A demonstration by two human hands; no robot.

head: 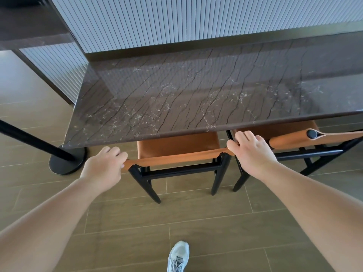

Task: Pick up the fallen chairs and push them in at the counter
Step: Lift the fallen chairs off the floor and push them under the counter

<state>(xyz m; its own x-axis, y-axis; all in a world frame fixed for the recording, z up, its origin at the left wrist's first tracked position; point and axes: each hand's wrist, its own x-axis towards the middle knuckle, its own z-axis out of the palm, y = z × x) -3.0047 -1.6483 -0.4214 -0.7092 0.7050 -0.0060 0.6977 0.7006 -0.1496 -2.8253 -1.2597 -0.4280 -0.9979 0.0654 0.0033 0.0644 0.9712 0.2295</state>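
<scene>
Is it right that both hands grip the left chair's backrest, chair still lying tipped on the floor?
Not quite. The head view shows the left hand and right hand gripping the left chair by its backrest, but it stands upright on its legs, seat partly under the counter.

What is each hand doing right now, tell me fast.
Left hand: grip closed on the left end of the chair backrest.
Right hand: grip closed on the backrest's right end.

Between the gripping hands, the chair is tan-orange leather on a black frame. Beyond the grip, the counter is dark brown marble veined white; the wall panel is grey, ribbed.
</scene>
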